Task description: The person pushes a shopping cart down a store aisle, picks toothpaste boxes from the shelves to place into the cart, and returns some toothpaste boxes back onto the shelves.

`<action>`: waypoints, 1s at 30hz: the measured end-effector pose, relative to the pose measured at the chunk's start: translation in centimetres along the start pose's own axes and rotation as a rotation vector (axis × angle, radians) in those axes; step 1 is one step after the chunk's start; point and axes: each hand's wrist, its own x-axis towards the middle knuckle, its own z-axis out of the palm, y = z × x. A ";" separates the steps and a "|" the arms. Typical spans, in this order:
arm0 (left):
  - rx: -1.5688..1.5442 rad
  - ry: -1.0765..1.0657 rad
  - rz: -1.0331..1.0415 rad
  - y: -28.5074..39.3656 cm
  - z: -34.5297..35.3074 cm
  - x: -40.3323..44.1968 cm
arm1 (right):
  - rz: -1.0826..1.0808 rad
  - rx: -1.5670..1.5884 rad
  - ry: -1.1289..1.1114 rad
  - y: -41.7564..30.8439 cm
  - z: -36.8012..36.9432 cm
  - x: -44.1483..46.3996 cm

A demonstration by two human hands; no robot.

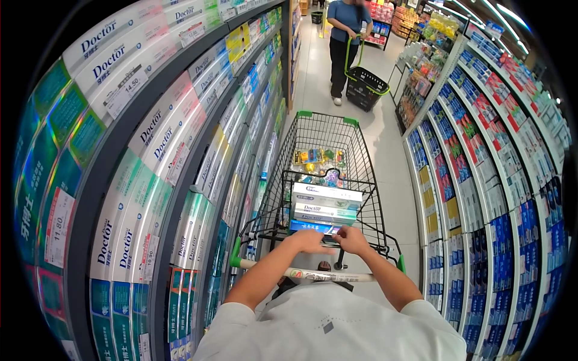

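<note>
The stack of boxes [327, 204] sits mid-frame in the near end of my cart [305, 114], straight ahead of my hands and just above them in view, its long axis running left to right. The blue box [310, 227], low in the stack, lies closest to me. My left hand [308, 240] is the nearer, just by its front edge, fingers angled rightward; my right hand [352, 239] bends in at the right end. Whether either pinches anything, I cannot tell.
</note>
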 end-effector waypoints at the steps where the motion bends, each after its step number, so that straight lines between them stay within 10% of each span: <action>1: 0.042 0.020 0.008 0.5 0.1 -0.8 | -0.018 -0.011 0.017 0.0 0.2 -0.4; 30: 0.204 0.206 -0.121 8.2 11.0 -11.1 | -0.180 -0.108 0.107 -1.1 5.2 -16.0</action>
